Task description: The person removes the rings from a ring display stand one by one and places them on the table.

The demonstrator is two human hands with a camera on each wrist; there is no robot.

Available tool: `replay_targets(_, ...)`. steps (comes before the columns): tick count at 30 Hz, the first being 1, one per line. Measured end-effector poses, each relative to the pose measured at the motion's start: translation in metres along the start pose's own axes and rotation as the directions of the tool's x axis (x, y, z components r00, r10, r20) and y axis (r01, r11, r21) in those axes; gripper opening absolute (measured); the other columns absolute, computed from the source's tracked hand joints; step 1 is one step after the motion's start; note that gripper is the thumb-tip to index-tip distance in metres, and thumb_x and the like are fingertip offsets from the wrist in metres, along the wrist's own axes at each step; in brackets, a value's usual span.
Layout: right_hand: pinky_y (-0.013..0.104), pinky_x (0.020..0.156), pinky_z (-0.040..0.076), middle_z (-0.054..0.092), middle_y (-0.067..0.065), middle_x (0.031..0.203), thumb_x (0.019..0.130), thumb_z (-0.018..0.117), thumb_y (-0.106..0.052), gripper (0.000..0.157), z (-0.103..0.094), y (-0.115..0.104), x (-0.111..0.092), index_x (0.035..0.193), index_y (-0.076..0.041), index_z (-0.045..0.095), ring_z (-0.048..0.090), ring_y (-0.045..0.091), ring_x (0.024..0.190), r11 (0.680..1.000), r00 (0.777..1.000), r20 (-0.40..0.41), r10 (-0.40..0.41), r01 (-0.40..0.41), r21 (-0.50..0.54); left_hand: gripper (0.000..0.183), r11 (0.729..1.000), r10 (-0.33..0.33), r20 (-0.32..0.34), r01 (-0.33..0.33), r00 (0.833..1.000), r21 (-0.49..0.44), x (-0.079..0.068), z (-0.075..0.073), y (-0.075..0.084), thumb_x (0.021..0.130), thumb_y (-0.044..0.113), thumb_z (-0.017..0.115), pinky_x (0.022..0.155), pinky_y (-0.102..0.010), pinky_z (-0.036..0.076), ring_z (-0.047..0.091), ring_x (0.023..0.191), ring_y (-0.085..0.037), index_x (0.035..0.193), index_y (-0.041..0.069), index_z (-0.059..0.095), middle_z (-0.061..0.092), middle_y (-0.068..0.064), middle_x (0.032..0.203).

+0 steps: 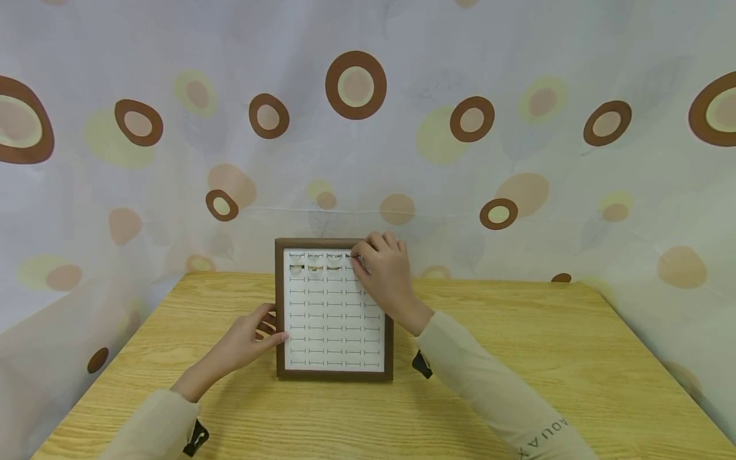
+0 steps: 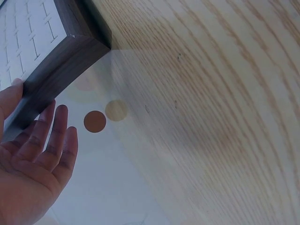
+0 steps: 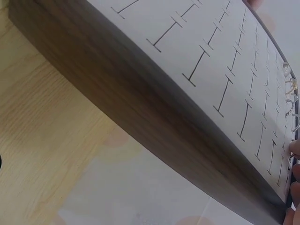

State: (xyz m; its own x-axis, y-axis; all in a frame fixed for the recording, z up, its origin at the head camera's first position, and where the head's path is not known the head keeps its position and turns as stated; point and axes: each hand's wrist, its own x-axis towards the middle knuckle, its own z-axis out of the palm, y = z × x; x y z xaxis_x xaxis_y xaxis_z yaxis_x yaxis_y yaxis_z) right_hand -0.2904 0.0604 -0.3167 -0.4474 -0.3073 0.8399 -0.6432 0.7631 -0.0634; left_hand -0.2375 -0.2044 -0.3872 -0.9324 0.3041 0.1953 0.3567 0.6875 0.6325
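Observation:
A ring display tray (image 1: 335, 345) with a dark wooden frame and a white pad with rows of slits stands upright on the table. Silver rings (image 1: 315, 256) sit in the top row, and gold-toned rings (image 1: 316, 269) are in the row below. My left hand (image 1: 244, 342) holds the tray's left side, thumb on the front edge and fingers behind it. At the upper right, my right hand (image 1: 388, 271) pinches a small ring (image 3: 290, 160) at a top-row slit; the fingertips hide most of it.
The wooden table (image 1: 506, 364) extends on both sides of the tray. Behind it hangs a pale curtain (image 1: 368, 160) printed with brown and yellow circles. A black strap end (image 1: 422, 364) hangs under the right sleeve, another (image 1: 197, 438) under the left.

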Motion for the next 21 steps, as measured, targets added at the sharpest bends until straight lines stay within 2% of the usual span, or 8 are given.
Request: replay_targets(21,0.030,0.065,0.023,0.056,0.000,0.080,0.079,0.068,-0.013,0.004,-0.0047,0.0025,0.0028,0.081,-0.013,0.064,0.041,0.018,0.074,0.995,0.999,0.050,0.010,-0.015,0.103,0.052,1.000,0.013,-0.002,-0.013,1.000,0.014,-0.0010,-0.0005,0.0010,0.086,0.028,0.064,0.074,-0.036,0.054,0.063,0.088,-0.025,0.123,-0.002,0.044,0.062,-0.017,0.103)
